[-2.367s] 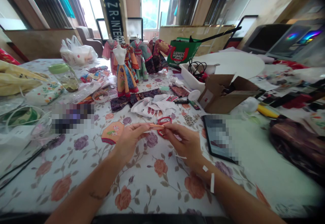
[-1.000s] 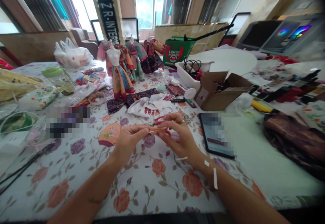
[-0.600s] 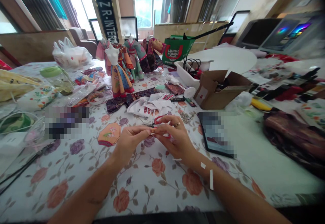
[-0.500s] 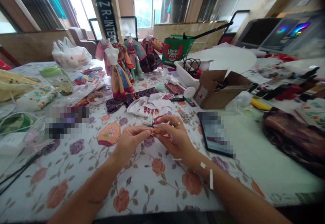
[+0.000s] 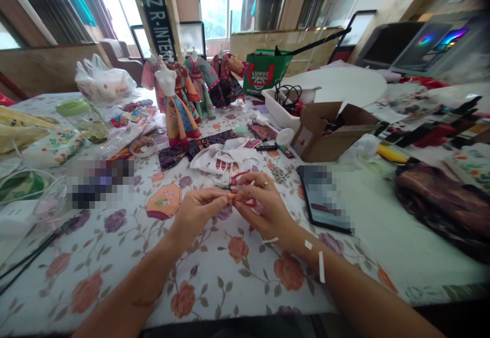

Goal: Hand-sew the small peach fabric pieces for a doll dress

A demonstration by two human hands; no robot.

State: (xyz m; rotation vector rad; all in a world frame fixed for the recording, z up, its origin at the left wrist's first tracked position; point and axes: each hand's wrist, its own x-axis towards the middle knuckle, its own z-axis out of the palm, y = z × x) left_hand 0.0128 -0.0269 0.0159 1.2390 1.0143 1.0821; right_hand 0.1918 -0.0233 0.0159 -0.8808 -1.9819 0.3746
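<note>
Hands are closing up now: the left hand (image 5: 197, 213) and right hand (image 5: 266, 210) are pinching a small orange strip (image 5: 230, 200) tip to tip, right beside red-handled scissors (image 5: 239, 178).

Our left hand (image 5: 197, 214) and right hand (image 5: 264, 210) meet at the scissors (image 5: 241, 189), with a fabric patch (image 5: 164, 201) to their left and a phone (image 5: 323, 197) to their right. Behind the grip lies crumpled cloth (image 5: 224, 158), and farther back stands a dressed mannequin (image 5: 179, 121).

light: bright daylight from back windows (image 5: 221, 6) | glare: hazy streaks | edges: warped, dark corners | far right: seems soft
</note>
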